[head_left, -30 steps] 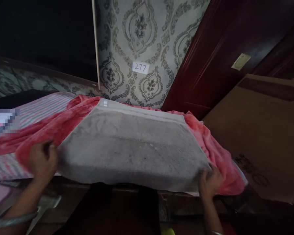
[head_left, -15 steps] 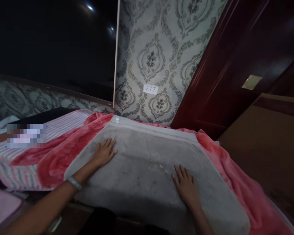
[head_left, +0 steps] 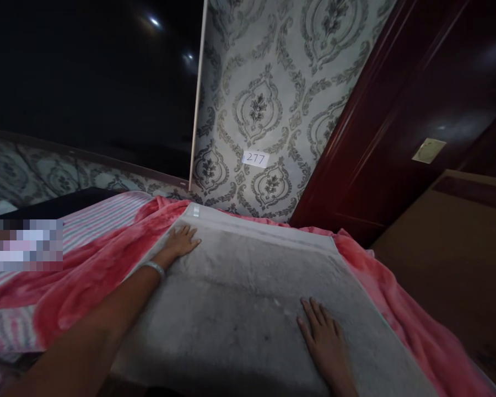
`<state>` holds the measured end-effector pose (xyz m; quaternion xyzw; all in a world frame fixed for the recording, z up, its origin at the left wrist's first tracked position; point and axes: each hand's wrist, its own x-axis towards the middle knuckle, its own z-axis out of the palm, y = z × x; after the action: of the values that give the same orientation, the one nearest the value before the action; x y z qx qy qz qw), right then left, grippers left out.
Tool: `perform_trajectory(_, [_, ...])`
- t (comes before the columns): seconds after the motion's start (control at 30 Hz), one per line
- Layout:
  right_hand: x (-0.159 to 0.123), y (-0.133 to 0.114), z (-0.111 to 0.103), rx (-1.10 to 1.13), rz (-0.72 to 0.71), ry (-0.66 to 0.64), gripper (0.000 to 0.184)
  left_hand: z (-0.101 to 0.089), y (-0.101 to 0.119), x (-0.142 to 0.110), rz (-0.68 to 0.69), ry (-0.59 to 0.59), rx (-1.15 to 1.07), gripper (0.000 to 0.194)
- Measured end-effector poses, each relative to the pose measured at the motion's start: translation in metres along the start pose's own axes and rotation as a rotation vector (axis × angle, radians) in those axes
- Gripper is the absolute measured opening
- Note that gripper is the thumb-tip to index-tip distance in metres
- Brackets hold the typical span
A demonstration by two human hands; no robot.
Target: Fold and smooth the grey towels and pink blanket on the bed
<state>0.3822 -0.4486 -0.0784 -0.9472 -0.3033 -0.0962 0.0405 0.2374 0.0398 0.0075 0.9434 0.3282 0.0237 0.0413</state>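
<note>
A grey plush mat (head_left: 231, 292) with a pale border and a small label on its far edge lies spread in front of me. My left hand (head_left: 181, 242) rests flat on the mat's far left part, fingers spread, with a bracelet (head_left: 155, 268) on the wrist. Lower and to the right, my right hand (head_left: 323, 333) also lies palm down on the grey pile, fingers extended. Neither hand holds anything. Under the mat, a red fleece blanket (head_left: 86, 270) shows along both sides and the far edge.
Striped cloth (head_left: 103, 218) lies left of the red blanket, beside a blurred-out patch. Behind are a large dark screen (head_left: 86, 82) and patterned wallpaper bearing a paper marked 277 (head_left: 255, 159). A dark red door (head_left: 380, 138) and a brown cardboard box (head_left: 450, 259) stand at the right.
My left hand has slid a little farther toward the mat's far edge. The view has leaned closer, and my right hand sits slightly lower in the picture, still flat.
</note>
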Motion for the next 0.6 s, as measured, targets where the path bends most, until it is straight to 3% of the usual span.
perform_trajectory(0.23, [-0.001,0.000,-0.008,0.009,0.047,-0.069,0.064,-0.003,-0.009,0.017,-0.114,0.025,0.011,0.072])
perform_trajectory(0.33, [0.014,-0.012,-0.020,0.055,0.063,-0.115,0.062,0.000,-0.009,0.017,-0.105,0.043,0.008,0.071])
perform_trajectory(0.43, [0.050,-0.057,-0.040,0.141,-0.054,-0.110,0.059,0.001,-0.010,0.016,-0.101,0.050,0.003,0.071])
perform_trajectory(0.6, [0.123,-0.177,-0.061,0.308,-0.293,-0.163,0.063,-0.003,-0.013,0.016,-0.077,0.015,0.002,0.067])
